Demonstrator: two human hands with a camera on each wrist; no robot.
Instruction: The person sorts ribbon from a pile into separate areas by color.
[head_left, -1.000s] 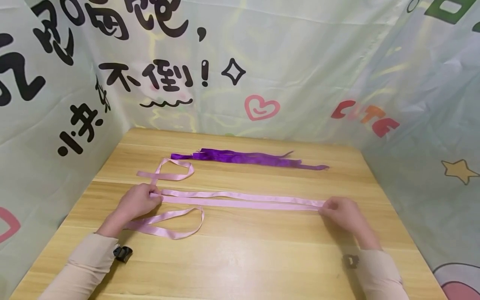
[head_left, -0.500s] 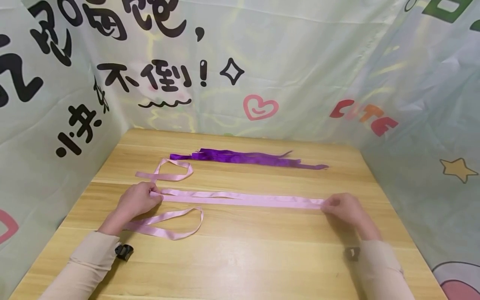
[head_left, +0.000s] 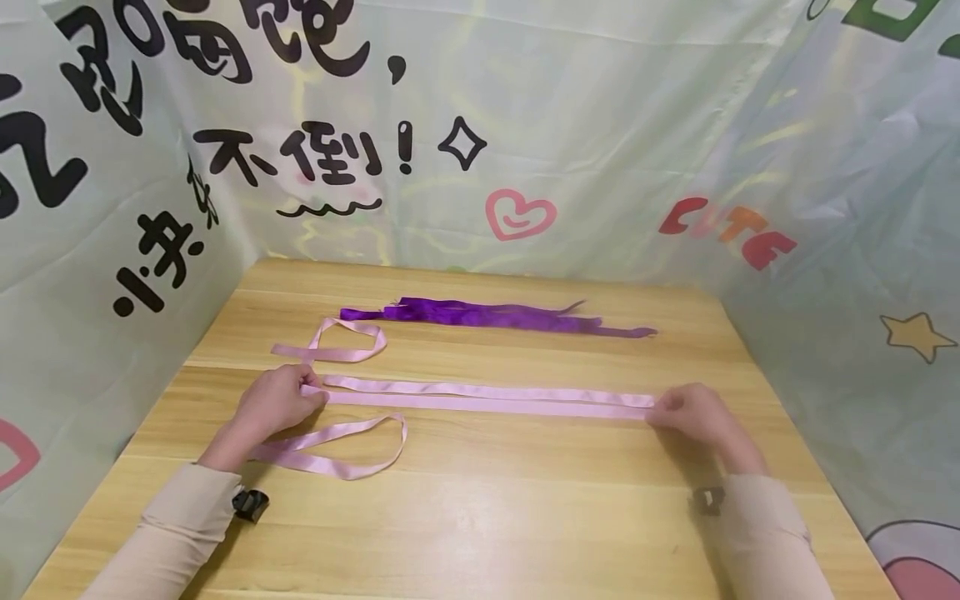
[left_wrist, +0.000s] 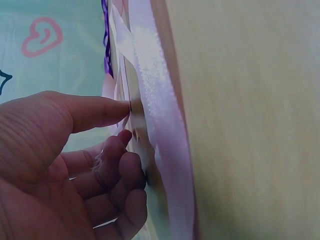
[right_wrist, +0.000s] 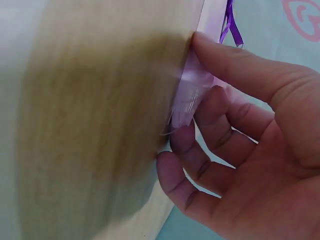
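Observation:
Two pale pink ribbon strips, an upper (head_left: 450, 388) and a lower (head_left: 480, 406), run side by side across the table in the head view. Whether they are one ribbon folded is hidden. At their left end my left hand (head_left: 273, 407) pinches the ribbon between thumb and index finger. My right hand (head_left: 693, 421) pinches the right end; the right wrist view shows a frayed ribbon end (right_wrist: 184, 102) below the thumb. A pink ribbon loop (head_left: 352, 432) lies nearer me by the left wrist. Another loop (head_left: 360, 357) lies beyond the left hand. In the left wrist view, a wide ribbon (left_wrist: 157, 95) passes beside the fingertips.
A bundle of purple ribbons (head_left: 487, 317) lies along the back of the wooden table (head_left: 480, 525). Printed fabric walls (head_left: 600, 125) enclose the back and both sides. A black wrist device (head_left: 250, 504) is on the left cuff.
My right hand has shifted slightly right and away from me. The two strips overlapped on the right half a second ago; now a narrow gap shows between them. The left hand stays nearly still.

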